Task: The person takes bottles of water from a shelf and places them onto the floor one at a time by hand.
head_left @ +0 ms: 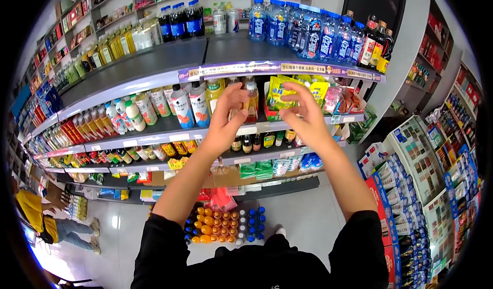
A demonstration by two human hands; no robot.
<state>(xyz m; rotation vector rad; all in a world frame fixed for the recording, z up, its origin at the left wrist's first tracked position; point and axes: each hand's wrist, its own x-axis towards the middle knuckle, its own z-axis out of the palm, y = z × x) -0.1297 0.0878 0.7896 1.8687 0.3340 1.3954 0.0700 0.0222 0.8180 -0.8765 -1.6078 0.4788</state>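
Observation:
Both arms reach forward toward a store shelf. My left hand [226, 115] is raised with its fingers apart and curved, holding nothing, in front of bottles with amber contents [251, 101]. Across from it, my right hand [306, 115] is also open and empty, its fingers spread in front of yellow-green packets [277, 95]. A gap separates the two hands. To the left of my left hand stand white-labelled bottles with dark caps [199, 104]. Blue-capped bottles [312, 35] stand on the top shelf above my right hand.
Dark cola bottles [178, 22] stand on the top shelf [231, 50]. Orange and blue-capped bottles [218, 222] are grouped on the floor near my feet. A person in yellow [31, 207] is at the far left. Boxed goods [382, 207] and displays line the right.

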